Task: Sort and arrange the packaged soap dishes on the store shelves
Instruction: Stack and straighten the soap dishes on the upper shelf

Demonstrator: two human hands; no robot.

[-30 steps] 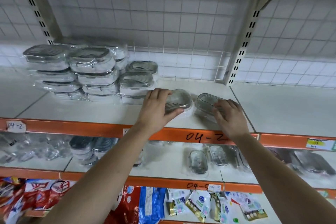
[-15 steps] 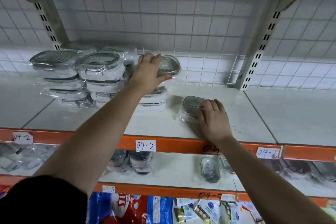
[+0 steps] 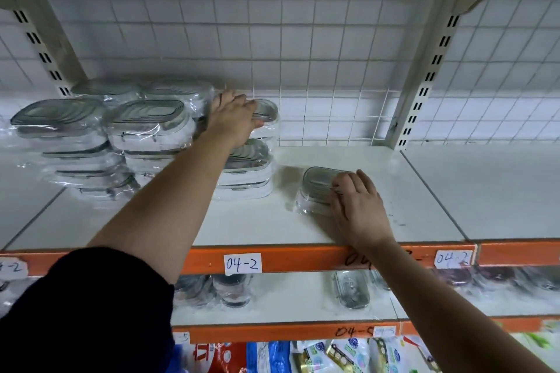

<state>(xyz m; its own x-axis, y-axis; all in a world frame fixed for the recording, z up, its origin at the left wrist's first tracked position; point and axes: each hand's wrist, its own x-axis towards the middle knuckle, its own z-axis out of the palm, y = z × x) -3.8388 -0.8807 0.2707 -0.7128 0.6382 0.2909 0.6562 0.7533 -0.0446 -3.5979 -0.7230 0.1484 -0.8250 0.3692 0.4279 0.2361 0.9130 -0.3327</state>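
**Item in hand.** A packaged soap dish [image 3: 268,112] is held on top of the rear stack [image 3: 247,171], close against the wire grid back [image 3: 333,70] of the upper shelf [image 3: 424,191]. It is clasped by the left hand [image 3: 235,119], with fingers curled over its lid and the thumb against its near side. Whether its full weight is already borne by the stack cannot be told.

**Second item.** A single wrapped dish [image 3: 316,188] lies flat on the shelf, apart from the stacks. It is covered at its near end by the right hand [image 3: 359,206], with fingers laid almost straight across the lid. The thumb is hidden, so no clasp is confirmed.

**Surroundings.** Taller stacks [image 3: 145,127] of the same wrapped dishes are ranged to the left. The shelf's orange rail [image 3: 303,257] carries a label [image 3: 242,263] marked 04-2. More wrapped goods [image 3: 353,294] are seen on the shelf below.

**Step judged.** Stacking is in hand: one dish is being seated on its pile while the next is kept ready.

**Next move, as judged.** The top dish should be squared with those beneath before it is let go, as the film wrap is likely to slide. The loose dish would then need to be properly grasped and lifted to a pile.
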